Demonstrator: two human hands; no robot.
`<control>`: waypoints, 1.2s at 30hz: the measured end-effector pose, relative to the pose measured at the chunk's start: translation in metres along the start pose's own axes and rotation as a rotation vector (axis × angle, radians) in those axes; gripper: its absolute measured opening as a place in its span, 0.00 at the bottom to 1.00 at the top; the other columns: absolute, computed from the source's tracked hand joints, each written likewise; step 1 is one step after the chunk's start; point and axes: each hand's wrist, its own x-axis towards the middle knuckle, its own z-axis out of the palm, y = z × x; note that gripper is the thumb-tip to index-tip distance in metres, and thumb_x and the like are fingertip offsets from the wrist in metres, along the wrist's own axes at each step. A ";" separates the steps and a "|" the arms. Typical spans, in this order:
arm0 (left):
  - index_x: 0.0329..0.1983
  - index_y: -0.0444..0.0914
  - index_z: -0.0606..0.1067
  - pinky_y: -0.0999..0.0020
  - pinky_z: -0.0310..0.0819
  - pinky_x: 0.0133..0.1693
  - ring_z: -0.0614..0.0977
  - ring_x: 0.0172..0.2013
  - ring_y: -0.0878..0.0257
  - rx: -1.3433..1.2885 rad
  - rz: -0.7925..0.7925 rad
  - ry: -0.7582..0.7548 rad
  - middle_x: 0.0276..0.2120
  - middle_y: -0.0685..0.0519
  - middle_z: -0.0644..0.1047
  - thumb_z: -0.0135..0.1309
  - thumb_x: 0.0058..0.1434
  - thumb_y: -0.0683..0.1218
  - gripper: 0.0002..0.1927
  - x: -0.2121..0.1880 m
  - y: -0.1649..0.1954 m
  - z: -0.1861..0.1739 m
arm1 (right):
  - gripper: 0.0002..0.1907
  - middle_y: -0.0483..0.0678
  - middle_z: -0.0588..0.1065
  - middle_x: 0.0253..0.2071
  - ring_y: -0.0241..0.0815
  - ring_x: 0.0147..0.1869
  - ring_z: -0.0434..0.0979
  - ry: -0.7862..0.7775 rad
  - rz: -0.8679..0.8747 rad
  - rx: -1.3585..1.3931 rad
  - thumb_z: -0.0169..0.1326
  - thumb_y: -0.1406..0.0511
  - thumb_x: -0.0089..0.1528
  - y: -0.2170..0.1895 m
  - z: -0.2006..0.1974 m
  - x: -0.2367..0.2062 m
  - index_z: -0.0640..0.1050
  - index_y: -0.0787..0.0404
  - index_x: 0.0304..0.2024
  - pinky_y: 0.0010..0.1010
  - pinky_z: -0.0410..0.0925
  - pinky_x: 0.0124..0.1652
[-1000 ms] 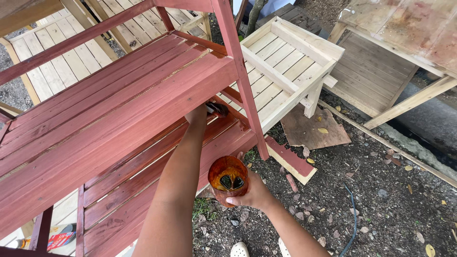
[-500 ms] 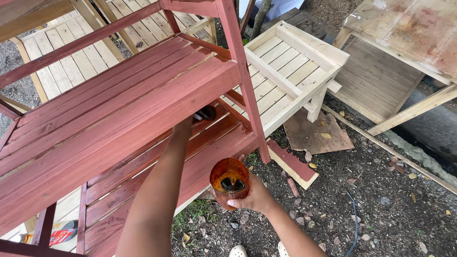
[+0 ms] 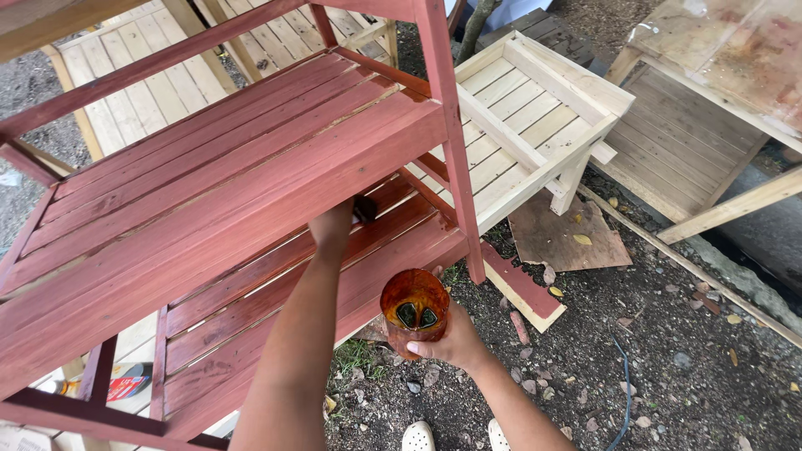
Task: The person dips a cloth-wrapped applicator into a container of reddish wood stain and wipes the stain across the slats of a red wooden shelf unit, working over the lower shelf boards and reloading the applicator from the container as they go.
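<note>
Both hands busy: left hand point(image 3: 332, 227) apparently gripping brush point(image 3: 364, 209) under red shelf point(image 3: 251, 192); right hand point(image 3: 451, 338) clamps stain cup point(image 3: 414, 311), which could tip and spill.

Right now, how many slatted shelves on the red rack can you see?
2: the upper shelf across the middle, and the lower shelf beneath it, where the left hand reaches. Others may be hidden.

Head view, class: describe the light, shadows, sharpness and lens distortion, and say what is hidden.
Head view: soft, even daylight with faint shadows; the lower slats lie darker under the red-stained shelf. Sharp throughout, straight rails bowing slightly towards the edges. The left hand partly hides a dark tool; the right hand grips a translucent orange cup.
</note>
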 end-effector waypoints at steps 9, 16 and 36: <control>0.39 0.33 0.79 0.60 0.78 0.19 0.83 0.21 0.54 -0.414 -0.559 0.198 0.27 0.44 0.80 0.60 0.59 0.47 0.12 -0.089 -0.202 -0.135 | 0.44 0.52 0.77 0.55 0.47 0.62 0.78 0.039 -0.060 -0.007 0.72 0.53 0.48 0.022 0.002 0.006 0.69 0.65 0.61 0.42 0.71 0.62; 0.35 0.35 0.81 0.47 0.77 0.34 0.83 0.31 0.40 0.246 -0.424 0.209 0.30 0.38 0.81 0.64 0.57 0.47 0.10 -0.107 -0.233 -0.181 | 0.46 0.53 0.76 0.56 0.49 0.62 0.76 -0.024 -0.013 -0.048 0.72 0.53 0.47 0.028 -0.017 0.009 0.69 0.65 0.62 0.42 0.70 0.62; 0.55 0.38 0.74 0.67 0.79 0.35 0.82 0.38 0.64 -0.846 -0.367 0.267 0.46 0.53 0.79 0.54 0.67 0.54 0.20 0.068 0.021 0.054 | 0.53 0.53 0.74 0.59 0.47 0.66 0.75 0.074 -0.129 0.015 0.73 0.55 0.48 -0.012 -0.021 0.008 0.62 0.65 0.68 0.41 0.69 0.65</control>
